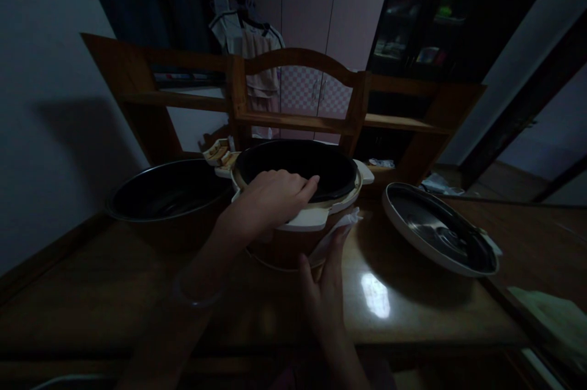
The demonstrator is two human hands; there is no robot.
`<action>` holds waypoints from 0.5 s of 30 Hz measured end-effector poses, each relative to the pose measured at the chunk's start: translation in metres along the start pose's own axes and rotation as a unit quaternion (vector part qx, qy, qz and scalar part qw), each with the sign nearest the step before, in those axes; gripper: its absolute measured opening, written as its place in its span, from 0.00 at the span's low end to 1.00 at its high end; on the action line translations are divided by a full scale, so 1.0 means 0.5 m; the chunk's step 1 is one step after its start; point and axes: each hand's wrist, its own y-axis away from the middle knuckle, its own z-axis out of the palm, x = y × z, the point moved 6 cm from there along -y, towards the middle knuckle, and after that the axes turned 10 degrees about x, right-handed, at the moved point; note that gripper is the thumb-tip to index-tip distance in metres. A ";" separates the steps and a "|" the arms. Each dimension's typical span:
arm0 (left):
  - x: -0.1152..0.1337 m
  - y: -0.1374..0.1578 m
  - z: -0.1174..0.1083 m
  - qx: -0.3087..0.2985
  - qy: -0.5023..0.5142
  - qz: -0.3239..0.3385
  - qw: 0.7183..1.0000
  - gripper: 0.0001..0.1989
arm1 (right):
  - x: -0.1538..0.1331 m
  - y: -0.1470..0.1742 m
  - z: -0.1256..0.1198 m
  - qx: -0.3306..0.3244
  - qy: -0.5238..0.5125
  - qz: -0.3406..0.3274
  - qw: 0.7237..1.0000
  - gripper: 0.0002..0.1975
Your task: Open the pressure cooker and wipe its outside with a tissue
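Note:
An electric cooker (pixel 275 249) with a dark interior, a pale rim and white side handles stands on the wooden table. My left hand (pixel 270 197) reaches over its near rim, fingers curled round the edge, gripping it. Low at the cooker's front right side is my right hand (pixel 328 283), which pinches a thin white cloth or tissue (pixel 332 237) against the outer wall. Part of the white sheet is hidden behind the fingers. To the left sits a wide black inner pot (pixel 169 216). A round lid (pixel 435 228) lies on the right, its inner side facing up.
The wooden table (pixel 403 316) has a raised shelf frame (pixel 293 124) along its back. Small items (pixel 222 154) stand behind the cooker on the left. A pale cloth (pixel 550 313) lies at the far right. The room is dim.

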 end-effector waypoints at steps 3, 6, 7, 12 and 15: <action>-0.001 0.000 0.002 -0.001 0.003 -0.005 1.000 0.22 | -0.007 0.001 -0.001 0.007 0.011 -0.012 1.000 0.42; -0.001 0.000 0.003 0.005 -0.003 0.000 1.000 0.23 | -0.023 0.021 0.004 -0.008 0.051 -0.071 0.996 0.44; 0.000 0.001 0.003 0.006 -0.004 0.006 1.000 0.24 | -0.029 0.031 0.008 -0.023 0.068 -0.098 0.993 0.44; -0.001 0.003 0.000 0.018 0.006 0.001 1.000 0.23 | -0.037 0.053 0.021 -0.082 0.139 -0.205 0.965 0.44; -0.002 0.002 0.001 0.009 0.013 -0.010 1.000 0.22 | -0.034 0.024 0.005 -0.048 0.130 -0.200 0.970 0.44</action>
